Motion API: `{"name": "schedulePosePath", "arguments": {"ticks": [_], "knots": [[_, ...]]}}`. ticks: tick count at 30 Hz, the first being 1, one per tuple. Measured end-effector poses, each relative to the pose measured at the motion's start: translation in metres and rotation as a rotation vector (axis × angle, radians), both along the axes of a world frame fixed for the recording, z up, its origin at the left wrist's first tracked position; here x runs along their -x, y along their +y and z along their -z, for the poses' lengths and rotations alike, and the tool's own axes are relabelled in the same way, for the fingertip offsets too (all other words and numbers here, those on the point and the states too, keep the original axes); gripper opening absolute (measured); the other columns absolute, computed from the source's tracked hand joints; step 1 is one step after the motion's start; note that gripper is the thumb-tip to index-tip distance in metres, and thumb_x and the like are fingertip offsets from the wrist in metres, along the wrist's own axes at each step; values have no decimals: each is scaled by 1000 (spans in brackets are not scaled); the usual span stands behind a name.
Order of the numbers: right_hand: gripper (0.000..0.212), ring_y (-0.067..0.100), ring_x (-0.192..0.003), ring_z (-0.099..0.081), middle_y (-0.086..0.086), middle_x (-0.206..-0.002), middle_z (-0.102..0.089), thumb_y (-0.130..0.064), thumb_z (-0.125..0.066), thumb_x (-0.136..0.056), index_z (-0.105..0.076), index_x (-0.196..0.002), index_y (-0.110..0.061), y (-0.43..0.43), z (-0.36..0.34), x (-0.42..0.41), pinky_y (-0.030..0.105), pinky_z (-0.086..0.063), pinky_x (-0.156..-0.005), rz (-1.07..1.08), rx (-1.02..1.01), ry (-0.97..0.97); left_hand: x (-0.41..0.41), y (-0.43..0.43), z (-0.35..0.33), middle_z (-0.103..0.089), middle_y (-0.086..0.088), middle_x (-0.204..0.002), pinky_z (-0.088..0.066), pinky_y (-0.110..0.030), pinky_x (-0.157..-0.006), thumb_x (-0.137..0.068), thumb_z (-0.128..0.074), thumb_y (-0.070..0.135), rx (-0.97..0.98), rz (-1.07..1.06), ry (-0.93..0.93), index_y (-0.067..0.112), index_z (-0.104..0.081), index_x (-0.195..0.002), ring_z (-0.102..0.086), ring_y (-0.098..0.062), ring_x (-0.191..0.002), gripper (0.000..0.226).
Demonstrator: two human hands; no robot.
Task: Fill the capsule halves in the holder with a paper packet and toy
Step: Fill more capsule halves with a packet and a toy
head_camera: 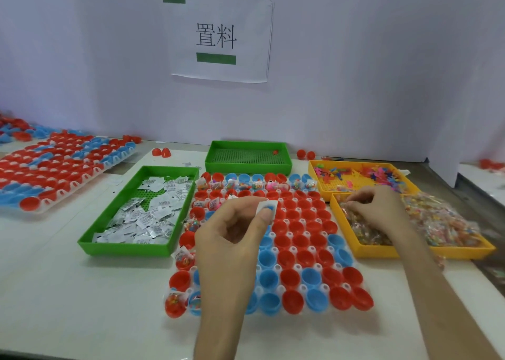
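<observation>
Two fills per capsule half: the left hand, fingers pinching a paper packet over the holder at frame centre, should drop it squarely into an empty one while the right hand, fingers curled round wrapped toys in the yellow tray, lifts one.

A plain pale wall with a faint lilac cast rises along the far edge of the white table. On it hangs a white paper sheet with black characters and two green strips, its top right corner curling. The light is soft and even.
</observation>
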State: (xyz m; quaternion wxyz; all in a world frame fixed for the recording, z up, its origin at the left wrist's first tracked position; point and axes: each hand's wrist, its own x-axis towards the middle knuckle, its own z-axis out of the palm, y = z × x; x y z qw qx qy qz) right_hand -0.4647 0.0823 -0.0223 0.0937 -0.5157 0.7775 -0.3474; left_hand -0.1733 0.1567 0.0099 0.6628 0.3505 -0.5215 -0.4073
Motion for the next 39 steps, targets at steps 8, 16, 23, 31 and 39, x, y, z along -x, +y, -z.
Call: {"name": "schedulePosePath", "arguments": {"ticks": [8, 16, 23, 31, 39], "knots": [[14, 6, -70, -62, -11, -78, -67, -19, -78, -86, -71, -77, -28, 4, -8, -3, 20, -42, -53, 50, 199, -36, -2, -2, 1, -74, -1, -73, -54, -16, -64, -77, -76, 24, -5, 35, 30, 26, -77, -86, -71, -11, -68, 9], [9, 6, -76, -72, -5, -76, -75, -5, -76, -83, -72, -79, -12, 15, -32, -53, 17, -55, -68, -216, 423, -303, 2, -1, 5, -75, -3, -76, -57, -21, -66, -76, -78, 22, -43, 64, 41, 17, -76, -79, -72, -18, -70, 7], [14, 13, -68, -72, 5, -74, -76, 6, -77, -78, -68, -76, -4, 32, -39, -117, 18, -54, -64, -776, 276, -502, 9, 0, 10, -71, -3, -78, -56, -23, -62, -79, -81, 8, -30, 79, -57, 25, -75, -84, -71, -18, -68, 19], [17, 11, -86, -74, -1, -93, -78, -10, -71, -88, -80, -98, -21, 38, -42, -119, 16, -54, -75, -951, 170, -528, -2, -7, 16, -64, 3, -74, -47, -16, -52, -75, -85, 10, -69, -27, -128, 30, -71, -92, -71, -17, -62, 30], [14, 13, -83, -74, 3, -88, -77, -20, -81, -78, -79, -92, -17, 39, -40, -124, 17, -55, -73, -979, 90, -662, -10, -8, 15, -64, -7, -66, -58, -32, -58, -68, -81, 27, -50, 65, -46, 28, -73, -87, -67, -31, -61, 21]]}}
